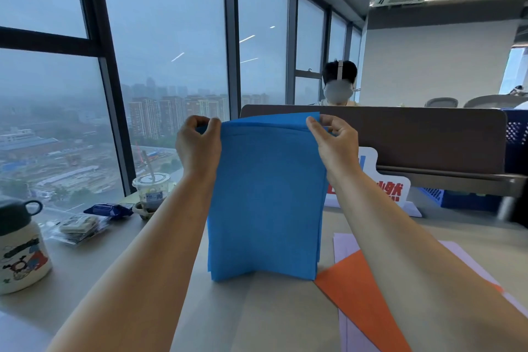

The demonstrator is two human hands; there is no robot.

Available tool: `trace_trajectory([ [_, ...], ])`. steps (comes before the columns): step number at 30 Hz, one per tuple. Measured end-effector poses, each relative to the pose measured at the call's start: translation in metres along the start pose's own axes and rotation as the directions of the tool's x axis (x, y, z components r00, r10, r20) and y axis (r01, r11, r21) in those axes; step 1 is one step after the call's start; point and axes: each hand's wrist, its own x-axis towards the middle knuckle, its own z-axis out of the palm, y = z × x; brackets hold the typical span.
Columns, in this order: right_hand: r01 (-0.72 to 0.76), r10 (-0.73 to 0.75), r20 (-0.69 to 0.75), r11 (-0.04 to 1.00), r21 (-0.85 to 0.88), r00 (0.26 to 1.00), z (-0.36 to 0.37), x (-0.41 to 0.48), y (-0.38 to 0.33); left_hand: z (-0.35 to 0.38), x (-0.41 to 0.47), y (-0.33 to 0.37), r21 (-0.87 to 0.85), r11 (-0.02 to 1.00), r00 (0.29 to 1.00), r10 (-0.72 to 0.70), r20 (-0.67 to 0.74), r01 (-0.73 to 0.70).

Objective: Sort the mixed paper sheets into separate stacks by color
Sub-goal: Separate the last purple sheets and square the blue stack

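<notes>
Bottle (21, 248), drink cup (151, 190), snack packets (80, 226) on desk (94, 260).

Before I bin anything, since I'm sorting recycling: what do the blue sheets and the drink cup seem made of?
Blue sheets: matte paper, apparently; thin layered edges, bowing at the bottom. Drink cup: probably clear plastic; contents show through.

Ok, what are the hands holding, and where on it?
A stack of blue sheets, held upright: the left hand pinches its top left corner, the right hand its top right corner.
</notes>
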Motion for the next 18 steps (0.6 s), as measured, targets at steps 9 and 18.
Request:
trace_trajectory([
  [9, -0.03, 0.03, -0.021, 1.0, -0.006, 0.999, -0.0037, -0.0046, -0.0011, -0.0033, -0.0043, -0.0032, 0.067, 0.991, 0.993, 0.117, 0.026, -0.119],
  [18, -0.047, 0.047, -0.071, 0.999, -0.006, 0.996, -0.0007, -0.0086, -0.004, -0.0036, -0.0071, -0.0005, 0.085, 0.984, 0.987, 0.152, 0.052, -0.156],
])
